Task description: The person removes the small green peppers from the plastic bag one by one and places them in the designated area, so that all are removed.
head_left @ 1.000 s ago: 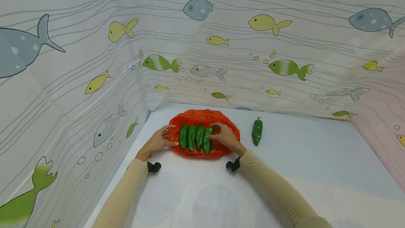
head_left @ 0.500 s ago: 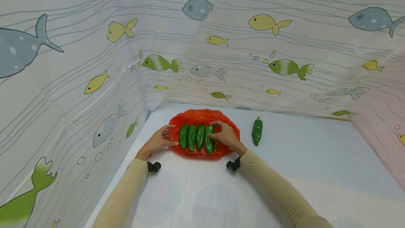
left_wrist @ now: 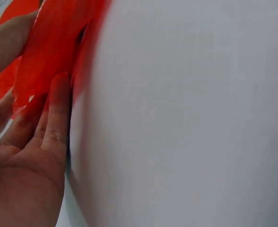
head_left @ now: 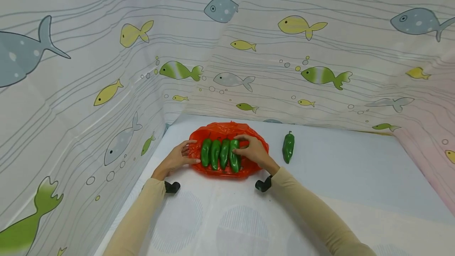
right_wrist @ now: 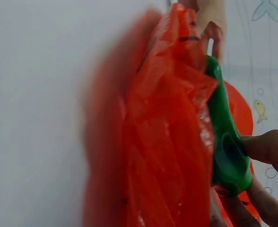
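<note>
A red plastic bag (head_left: 227,128) lies with its mouth spread on the table, and several green peppers (head_left: 215,155) rest side by side in it. My right hand (head_left: 256,154) pinches the rightmost green pepper (head_left: 234,163) near its middle. In the right wrist view, thumb and fingers close on that pepper (right_wrist: 230,158) behind the bag's wall (right_wrist: 167,156). At the bag's left side my left hand (head_left: 175,160) holds the rim. The left wrist view shows the bag's film (left_wrist: 54,52) between the thumb and the fingers; the thumb's tip is hidden.
One more green pepper (head_left: 288,147) lies alone on the table, right of the bag. The white table (head_left: 213,204) carries pale circle prints. Fish-patterned cloth (head_left: 263,58) stands as walls at the back and both sides. Dark wrist mounts (head_left: 263,185) sit below the hands.
The rightmost pepper has turned slightly under my right hand, its upper end shifting left, so it stands straighter in the row. My left hand and the lone pepper stay put.
</note>
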Tool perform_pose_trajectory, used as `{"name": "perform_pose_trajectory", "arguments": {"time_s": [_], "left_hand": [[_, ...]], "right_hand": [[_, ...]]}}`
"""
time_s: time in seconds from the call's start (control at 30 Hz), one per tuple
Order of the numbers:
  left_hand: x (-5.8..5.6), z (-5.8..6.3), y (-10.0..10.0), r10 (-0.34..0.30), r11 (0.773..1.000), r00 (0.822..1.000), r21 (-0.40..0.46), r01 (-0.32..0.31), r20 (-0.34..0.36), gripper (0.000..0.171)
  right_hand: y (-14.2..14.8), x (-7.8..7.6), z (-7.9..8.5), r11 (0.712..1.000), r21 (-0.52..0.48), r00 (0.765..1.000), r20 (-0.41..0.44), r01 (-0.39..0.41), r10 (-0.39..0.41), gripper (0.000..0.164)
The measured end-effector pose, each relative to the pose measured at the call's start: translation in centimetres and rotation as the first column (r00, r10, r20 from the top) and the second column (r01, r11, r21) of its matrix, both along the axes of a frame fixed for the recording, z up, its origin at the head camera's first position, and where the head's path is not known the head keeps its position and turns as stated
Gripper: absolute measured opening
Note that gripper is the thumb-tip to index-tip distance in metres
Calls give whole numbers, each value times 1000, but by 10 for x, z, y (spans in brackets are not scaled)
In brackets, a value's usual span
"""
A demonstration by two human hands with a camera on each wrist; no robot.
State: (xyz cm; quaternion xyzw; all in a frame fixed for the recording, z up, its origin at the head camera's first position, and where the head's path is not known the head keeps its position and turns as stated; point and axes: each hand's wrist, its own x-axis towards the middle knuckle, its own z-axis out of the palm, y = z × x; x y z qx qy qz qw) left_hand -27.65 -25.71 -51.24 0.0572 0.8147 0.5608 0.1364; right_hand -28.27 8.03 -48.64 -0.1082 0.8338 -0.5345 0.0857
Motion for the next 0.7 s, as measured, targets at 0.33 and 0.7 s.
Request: {"name": "perform_pose_trajectory", "arguments": {"time_s": [0.33, 0.7], "left_hand": [[2, 2, 0, -8, 1000, 1000, -3, 8, -17, 85], [2, 1, 0, -9, 1000, 1000, -20, 8, -20, 83]], "right_hand": [[1, 2, 10, 999, -2, 999, 15, -33, 33, 56], [8, 4, 11, 999, -4, 999, 2, -39, 39, 55]]}}
